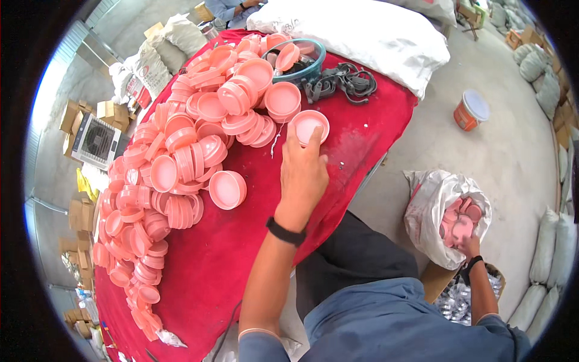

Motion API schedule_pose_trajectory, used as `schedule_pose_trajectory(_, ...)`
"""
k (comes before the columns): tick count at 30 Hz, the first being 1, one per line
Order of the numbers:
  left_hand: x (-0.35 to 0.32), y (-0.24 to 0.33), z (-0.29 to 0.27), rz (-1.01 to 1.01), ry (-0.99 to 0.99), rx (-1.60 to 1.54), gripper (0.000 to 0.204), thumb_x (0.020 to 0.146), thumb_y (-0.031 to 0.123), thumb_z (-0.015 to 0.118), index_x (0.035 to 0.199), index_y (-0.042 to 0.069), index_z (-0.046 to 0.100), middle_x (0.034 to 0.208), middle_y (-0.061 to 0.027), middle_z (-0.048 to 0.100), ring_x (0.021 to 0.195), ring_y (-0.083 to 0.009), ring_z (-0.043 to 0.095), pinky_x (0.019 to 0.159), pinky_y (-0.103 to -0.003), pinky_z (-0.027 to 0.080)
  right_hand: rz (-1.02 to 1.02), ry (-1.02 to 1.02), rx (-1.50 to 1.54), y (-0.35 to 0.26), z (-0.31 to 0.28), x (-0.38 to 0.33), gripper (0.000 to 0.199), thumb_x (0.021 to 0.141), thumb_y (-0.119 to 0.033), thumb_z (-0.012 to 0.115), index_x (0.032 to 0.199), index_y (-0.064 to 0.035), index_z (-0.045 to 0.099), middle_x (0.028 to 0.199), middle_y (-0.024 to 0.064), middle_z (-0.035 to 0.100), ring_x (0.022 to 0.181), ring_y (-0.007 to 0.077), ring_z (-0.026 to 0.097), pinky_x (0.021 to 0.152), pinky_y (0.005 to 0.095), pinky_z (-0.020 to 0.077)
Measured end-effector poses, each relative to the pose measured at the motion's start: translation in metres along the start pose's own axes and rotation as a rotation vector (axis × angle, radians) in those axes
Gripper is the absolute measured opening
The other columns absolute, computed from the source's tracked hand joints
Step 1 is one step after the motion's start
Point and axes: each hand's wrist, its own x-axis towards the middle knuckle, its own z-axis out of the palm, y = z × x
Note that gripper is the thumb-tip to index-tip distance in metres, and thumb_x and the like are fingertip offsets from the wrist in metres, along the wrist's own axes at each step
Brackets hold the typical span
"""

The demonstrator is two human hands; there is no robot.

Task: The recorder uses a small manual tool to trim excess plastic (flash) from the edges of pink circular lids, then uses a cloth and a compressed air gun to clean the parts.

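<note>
My left hand (pixel 303 178) reaches over the red-covered table, its fingertips gripping the near rim of a round, shallow pink lid (pixel 309 126). To the left of it a large heap of similar pink lids (pixel 211 107) spreads along the table, with one lid (pixel 227 189) lying at the heap's near edge. Down at the right, my right hand (pixel 471 247) is at the mouth of a white woven sack (pixel 422 208) that holds more pink pieces. A pink lid (pixel 462 227) is at its fingers, which are partly hidden.
A teal basin (pixel 318 66) with dark pieces stands by the heap, next to grey clips (pixel 344 81). Behind lies a big white sack (pixel 356 30). A lidded bucket (pixel 471 110) stands on the floor. Below the right hand is a carton of shiny pieces (pixel 456 301). Another person (pixel 232 12) sits far back.
</note>
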Motion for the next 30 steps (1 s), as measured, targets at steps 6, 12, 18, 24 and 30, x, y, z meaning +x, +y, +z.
schedule_pose_trajectory(6, -0.002, -0.045, 0.016, 0.022, -0.063, 0.187, 0.038, 0.084, 0.006, 0.083, 0.118, 0.000, 0.068, 0.161, -0.0382, 0.044, 0.142, -0.0521, 0.053, 0.119, -0.054, 0.046, 0.023, 0.392, 0.703, -0.111, -0.080, 0.078, 0.042, 0.095, -0.019, 0.073, 0.131, 0.0022, 0.071, 0.127, 0.0243, 0.074, 0.121, 0.0361, 0.072, 0.106, 0.0464, 0.0553)
schedule_pose_trajectory(12, -0.066, -0.043, -0.035, -0.015, -0.088, 0.149, 0.030, 0.081, 0.012, 0.088, 0.100, -0.003, 0.070, 0.157, -0.0368, 0.052, 0.142, -0.0520, 0.053, 0.120, -0.053, 0.046, -0.610, 0.725, 0.886, -0.351, -0.293, 0.144, 0.035, 0.094, -0.005, 0.072, 0.129, -0.0004, 0.074, 0.123, 0.0224, 0.077, 0.112, 0.0379, 0.075, 0.101, 0.0441, 0.0595)
schedule_pose_trajectory(18, -0.139, -0.025, -0.094, -0.242, -0.137, 0.287, 0.048, 0.072, 0.034, 0.097, 0.086, -0.004, 0.072, 0.154, -0.0354, 0.057, 0.139, -0.0491, 0.058, 0.117, -0.051, 0.049, -0.808, 0.701, 0.393, -0.466, -0.344, 0.214, 0.019, 0.094, -0.017, 0.076, 0.105, -0.0013, 0.074, 0.110, 0.0217, 0.077, 0.106, 0.0417, 0.074, 0.095, 0.0515, 0.0591)
schedule_pose_trajectory(24, -0.161, -0.017, -0.104, -0.323, -0.001, 0.348, 0.070, 0.072, 0.053, 0.095, 0.111, 0.000, 0.072, 0.145, -0.0335, 0.064, 0.128, -0.0479, 0.064, 0.108, -0.053, 0.054, -0.778, 0.807, 0.173, -0.481, -0.348, 0.251, 0.012, 0.096, -0.012, 0.068, 0.105, -0.0035, 0.067, 0.097, 0.0217, 0.073, 0.095, 0.0400, 0.076, 0.082, 0.0515, 0.0620)
schedule_pose_trajectory(30, -0.134, -0.009, -0.099, -0.357, -0.038, 0.382, 0.102, 0.071, 0.062, 0.094, 0.147, 0.001, 0.061, 0.139, -0.0291, 0.066, 0.128, -0.0446, 0.065, 0.106, -0.053, 0.055, -0.787, 0.698, 0.207, -0.502, -0.367, 0.188, 0.008, 0.092, -0.004, 0.065, 0.096, -0.0048, 0.072, 0.090, 0.0222, 0.078, 0.086, 0.0395, 0.079, 0.074, 0.0527, 0.0646)
